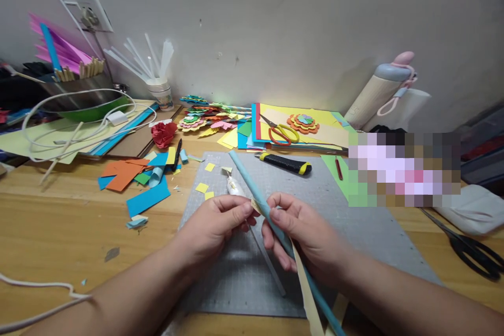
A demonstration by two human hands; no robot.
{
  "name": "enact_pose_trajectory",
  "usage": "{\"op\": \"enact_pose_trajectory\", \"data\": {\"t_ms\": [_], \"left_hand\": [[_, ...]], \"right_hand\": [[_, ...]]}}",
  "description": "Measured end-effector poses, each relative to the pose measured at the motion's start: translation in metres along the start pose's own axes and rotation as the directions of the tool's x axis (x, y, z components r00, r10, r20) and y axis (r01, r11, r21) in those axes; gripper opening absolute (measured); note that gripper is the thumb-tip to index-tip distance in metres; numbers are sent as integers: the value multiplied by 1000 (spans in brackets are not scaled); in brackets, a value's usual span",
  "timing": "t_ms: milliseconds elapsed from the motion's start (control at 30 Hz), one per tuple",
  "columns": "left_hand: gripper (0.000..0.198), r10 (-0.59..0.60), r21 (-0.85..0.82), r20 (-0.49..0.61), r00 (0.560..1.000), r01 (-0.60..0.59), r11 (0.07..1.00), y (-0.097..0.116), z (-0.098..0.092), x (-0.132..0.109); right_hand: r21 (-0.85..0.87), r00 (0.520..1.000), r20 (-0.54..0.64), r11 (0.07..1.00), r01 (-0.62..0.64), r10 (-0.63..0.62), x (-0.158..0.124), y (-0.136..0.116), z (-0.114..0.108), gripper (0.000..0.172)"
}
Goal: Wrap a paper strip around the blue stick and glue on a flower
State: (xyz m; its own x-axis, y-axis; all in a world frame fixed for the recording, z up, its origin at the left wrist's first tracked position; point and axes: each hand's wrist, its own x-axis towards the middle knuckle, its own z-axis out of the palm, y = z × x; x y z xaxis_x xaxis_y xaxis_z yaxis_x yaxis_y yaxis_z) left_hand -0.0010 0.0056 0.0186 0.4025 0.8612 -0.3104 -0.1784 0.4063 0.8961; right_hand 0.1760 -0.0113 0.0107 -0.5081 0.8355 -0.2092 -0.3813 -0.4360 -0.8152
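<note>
Over a grey cutting mat (346,226), both my hands hold a long rolled tube of light blue paper (246,176) that runs from the mat's far side down past my right wrist. My right hand (303,233) is wrapped round the tube. My left hand (216,226) pinches it just left of that, at a pale yellow paper strip (305,286) that trails down along the tube. A small white glue tube (235,186) lies on the mat just beyond my left fingers.
A black and yellow utility knife (284,163) lies at the mat's far edge. Red-handled scissors (281,134) rest on coloured paper sheets, black scissors (472,252) at right. Paper scraps (137,178) litter the left side. A white cable (43,299) crosses the near left corner.
</note>
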Motion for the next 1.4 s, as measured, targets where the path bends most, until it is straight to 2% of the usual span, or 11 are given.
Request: {"op": "enact_pose_trajectory", "data": {"t_ms": [300, 500, 800, 933, 1167, 1400], "left_hand": [[29, 19, -71, -17, 1000, -20, 997, -1, -1, 0], [32, -16, -122, -24, 1000, 13, 992, -1, 0, 0], [34, -31, -103, -53, 998, 25, 994, -1, 2, -1], [36, -14, -27, -45, 999, 13, 1000, -3, 0, 0], [33, 117, 163, -94, 989, -100, 981, -1, -1, -4], [28, 136, 189, -92, 986, -117, 975, 4, 2, -5]], "right_hand": [[-18, 1000, -12, 1000, -7, 6, 0, 2, 1, 25], [-23, 1000, 7, 1000, -2, 2, 0, 3, 2, 25], [-34, 1000, 26, 999, 12, -11, 1, 6, 1, 26], [-32, 1000, 22, 999, 16, -15, 0, 5, 2, 28], [-94, 1000, -12, 995, 21, -22, -3, 2, 4, 28], [-189, 996, -80, 982, 8, -24, -7, -1, 8, 32]]}}
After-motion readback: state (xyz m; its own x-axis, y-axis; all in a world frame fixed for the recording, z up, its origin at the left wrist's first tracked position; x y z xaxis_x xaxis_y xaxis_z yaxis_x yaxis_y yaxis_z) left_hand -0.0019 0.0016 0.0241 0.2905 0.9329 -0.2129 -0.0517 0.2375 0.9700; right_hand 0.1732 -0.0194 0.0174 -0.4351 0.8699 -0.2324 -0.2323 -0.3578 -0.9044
